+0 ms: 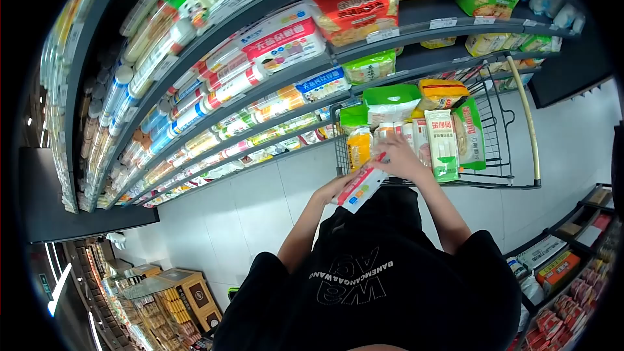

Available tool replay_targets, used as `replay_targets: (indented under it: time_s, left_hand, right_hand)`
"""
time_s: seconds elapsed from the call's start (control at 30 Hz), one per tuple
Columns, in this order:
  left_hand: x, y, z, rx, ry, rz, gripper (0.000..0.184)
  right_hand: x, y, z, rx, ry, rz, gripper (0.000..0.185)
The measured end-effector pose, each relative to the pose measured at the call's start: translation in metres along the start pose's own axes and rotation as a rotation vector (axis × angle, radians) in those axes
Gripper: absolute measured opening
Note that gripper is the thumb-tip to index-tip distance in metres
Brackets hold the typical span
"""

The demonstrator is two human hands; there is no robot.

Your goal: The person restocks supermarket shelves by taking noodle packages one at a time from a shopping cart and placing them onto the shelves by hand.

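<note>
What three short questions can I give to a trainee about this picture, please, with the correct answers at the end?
1. True or false: the shopping cart holds only one package.

2. Choose one. Where is the pink-and-white pack?
A) Lying on the floor
B) Held between the left hand and the right hand
C) Standing on a shelf

3. Fill in the missing word: the person's shirt is ____, with pale lettering on the chest.

Key: 1. False; 2. B; 3. black
</note>
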State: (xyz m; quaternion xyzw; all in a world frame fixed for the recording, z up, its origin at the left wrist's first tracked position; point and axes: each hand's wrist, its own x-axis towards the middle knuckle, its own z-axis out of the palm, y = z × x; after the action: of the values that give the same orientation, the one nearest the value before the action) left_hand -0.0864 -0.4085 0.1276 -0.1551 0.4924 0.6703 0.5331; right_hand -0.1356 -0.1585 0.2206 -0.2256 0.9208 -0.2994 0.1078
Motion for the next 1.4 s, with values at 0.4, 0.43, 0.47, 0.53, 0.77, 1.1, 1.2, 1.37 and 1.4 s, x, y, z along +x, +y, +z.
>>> replay_targets:
  time_s: [0.4, 0.43, 0.47, 0.53, 0.77, 1.1, 1.2, 1.37, 1.4]
  left_hand:
    - [-0.094, -0.163, -0.141, -0.168, -0.381, 0.038, 0.041]
    - [-0.098, -0.169, -0.154, -0.355, -0.625, 0.014, 0.039]
    - [-0.100, -0.176, -0.162, -0.385, -0.666, 0.046, 0.044]
    - [-0.134, -0.168, -0.152, -0.563, -0.704, 0.088, 0.053]
    - [-0.158, -0.159, -0.170, -0.738, -0.357, 0.357, 0.082]
    - [-0.192, -0.035, -0.127, 0.319, 0.410, 1.041, 0.053]
    - [-0.219, 0.005, -0.103, 0.784, 0.560, 1.182, 0.057]
    - [-0.202, 0.089, -0.094, 0.983, 0.744, 1.356, 0.059]
    - [-0.194, 0.107, -0.097, 1.024, 0.787, 1.401, 0.058]
  right_hand:
    - [0.017, -0.203, 0.106, 0.437, -1.169, -0.287, 0.075]
    - [0.021, -0.214, 0.107, 0.512, -1.173, -0.314, 0.071]
    - [0.020, -0.222, 0.111, 0.335, -1.032, -0.295, 0.049]
    - [0.026, -0.247, 0.106, 0.162, -0.957, -0.222, 0.039]
    - [0.040, -0.240, 0.127, 0.111, -0.578, -0.117, 0.036]
    - [0.083, -0.210, 0.131, 0.649, 0.136, 0.304, 0.041]
    - [0.109, -0.225, 0.085, 1.096, 0.320, 0.503, 0.041]
    - [0.158, -0.201, 0.047, 1.328, 0.439, 0.401, 0.041]
    - [0.163, -0.210, 0.035, 1.338, 0.485, 0.376, 0.041]
